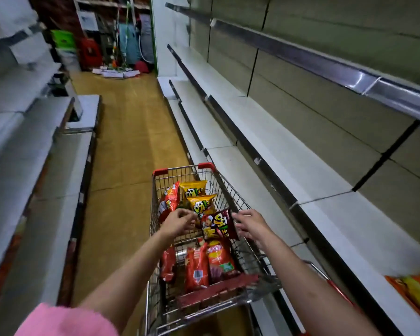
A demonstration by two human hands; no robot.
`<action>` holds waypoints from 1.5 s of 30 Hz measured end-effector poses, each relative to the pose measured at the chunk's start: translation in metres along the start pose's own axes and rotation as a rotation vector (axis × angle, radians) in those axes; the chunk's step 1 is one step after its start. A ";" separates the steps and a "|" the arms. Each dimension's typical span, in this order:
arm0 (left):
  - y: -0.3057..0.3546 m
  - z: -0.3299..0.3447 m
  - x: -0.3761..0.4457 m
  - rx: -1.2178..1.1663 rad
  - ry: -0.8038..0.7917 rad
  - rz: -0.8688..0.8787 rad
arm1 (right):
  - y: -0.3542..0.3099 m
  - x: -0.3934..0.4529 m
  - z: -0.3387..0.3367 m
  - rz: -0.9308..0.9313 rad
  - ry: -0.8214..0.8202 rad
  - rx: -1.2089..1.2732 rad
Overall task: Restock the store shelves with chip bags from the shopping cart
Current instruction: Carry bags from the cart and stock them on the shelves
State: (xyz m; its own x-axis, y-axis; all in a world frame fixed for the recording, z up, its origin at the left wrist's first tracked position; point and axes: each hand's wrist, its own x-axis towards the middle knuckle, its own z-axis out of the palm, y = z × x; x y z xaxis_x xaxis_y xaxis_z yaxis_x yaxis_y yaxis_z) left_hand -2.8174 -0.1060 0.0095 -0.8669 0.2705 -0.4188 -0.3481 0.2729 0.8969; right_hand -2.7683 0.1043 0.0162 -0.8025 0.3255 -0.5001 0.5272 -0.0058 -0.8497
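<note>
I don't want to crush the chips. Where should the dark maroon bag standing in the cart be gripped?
Pinch the dark maroon chip bag by its flat top seam, coming from above. It stands nearly upright over the other bags in the shopping cart, so its upper edge is free; the right hand is already beside it.

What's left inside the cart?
The cart holds two yellow bags, several red bags and a dark maroon bag between both hands. The arms and upper bags hide anything lower.
</note>
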 end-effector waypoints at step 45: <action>-0.236 0.094 0.164 0.352 0.176 -0.626 | 0.243 0.222 0.060 0.327 -0.074 -0.555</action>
State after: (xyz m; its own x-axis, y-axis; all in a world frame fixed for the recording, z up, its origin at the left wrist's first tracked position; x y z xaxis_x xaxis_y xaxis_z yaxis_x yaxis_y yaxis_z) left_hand -2.8438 -0.0396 -0.2845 -0.5981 -0.1772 -0.7816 -0.6871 0.6154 0.3863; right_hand -2.8351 0.1183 -0.3113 -0.5830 0.3232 -0.7454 0.7975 0.4031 -0.4489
